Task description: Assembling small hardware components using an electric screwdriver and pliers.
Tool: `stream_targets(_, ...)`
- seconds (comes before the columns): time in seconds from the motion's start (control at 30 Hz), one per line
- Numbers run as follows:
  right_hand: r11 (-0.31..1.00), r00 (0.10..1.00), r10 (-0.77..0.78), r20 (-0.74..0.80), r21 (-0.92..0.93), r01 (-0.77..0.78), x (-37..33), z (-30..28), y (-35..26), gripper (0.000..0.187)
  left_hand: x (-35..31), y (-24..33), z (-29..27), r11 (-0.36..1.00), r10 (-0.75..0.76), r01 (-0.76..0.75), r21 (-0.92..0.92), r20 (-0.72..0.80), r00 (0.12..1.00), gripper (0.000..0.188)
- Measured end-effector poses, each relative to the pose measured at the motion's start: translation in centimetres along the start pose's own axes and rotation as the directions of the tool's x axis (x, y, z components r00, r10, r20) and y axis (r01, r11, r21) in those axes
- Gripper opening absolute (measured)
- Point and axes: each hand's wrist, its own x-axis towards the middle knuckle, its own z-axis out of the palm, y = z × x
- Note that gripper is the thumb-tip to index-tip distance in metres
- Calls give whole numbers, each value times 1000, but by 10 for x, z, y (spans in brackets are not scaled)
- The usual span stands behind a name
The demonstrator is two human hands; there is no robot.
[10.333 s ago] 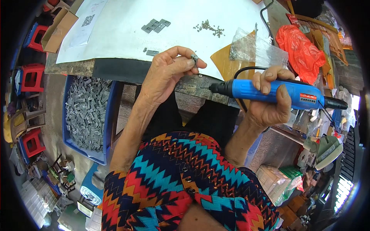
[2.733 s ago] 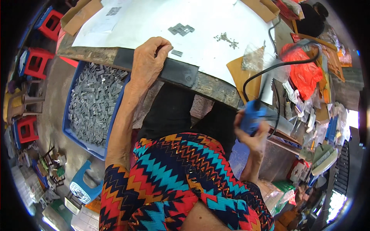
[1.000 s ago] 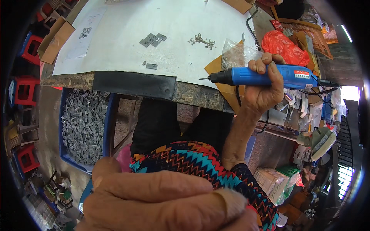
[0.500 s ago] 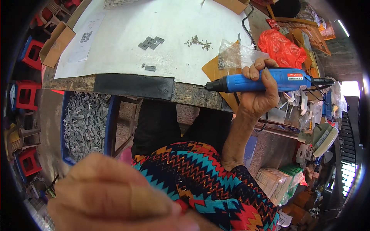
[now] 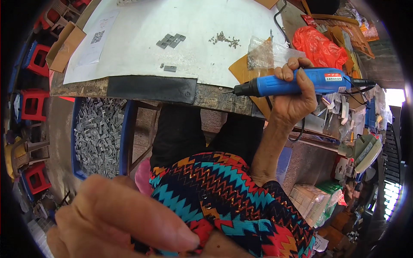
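My right hand point(image 5: 297, 86) is wrapped round a blue electric screwdriver point(image 5: 279, 84). The tool lies level over the table's front edge, its thin bit pointing left. Close to the camera, at the lower left, is my left hand point(image 5: 116, 219), large and somewhat blurred. Its fingers are curled together; whatever they may hold is hidden. On the white sheet point(image 5: 129, 43) lie several flat grey metal parts point(image 5: 171, 41) in a group. Nearer the edge are a single grey part point(image 5: 170, 69) and a tiny piece beside it. A scatter of small brown screws point(image 5: 224, 40) lies to their right.
Under the table's left side stands a blue bin point(image 5: 76, 159) full of grey metal parts. A red plastic bag point(image 5: 319, 47), a clear bag point(image 5: 262, 53) and brown card point(image 5: 241, 71) lie at right. A cardboard box point(image 5: 66, 46) and red stools point(image 5: 34, 110) are at left.
My left hand has shifted a little down and left, with one digit now reaching further out. The view has moved slightly; my right hand still holds the screwdriver.
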Motion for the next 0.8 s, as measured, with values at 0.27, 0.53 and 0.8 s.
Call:
stream_targets(0.27, 998, 999, 21, 29, 63, -23, 6, -2, 3, 28, 103, -19, 46, 998, 1, 5, -60, 105, 995, 27)
stream_targets(0.53, 999, 999, -26, 20, 32, 26, 18, -6, 2, 27, 108, -20, 37, 974, 103, -46, -221, 250, 963, 32)
stream_targets(0.8, 954, 968, -246, -39, -186, 235, 50, -3, 26, 24, 103, -47, 32, 948, 214, -131, -288, 279, 936, 30)
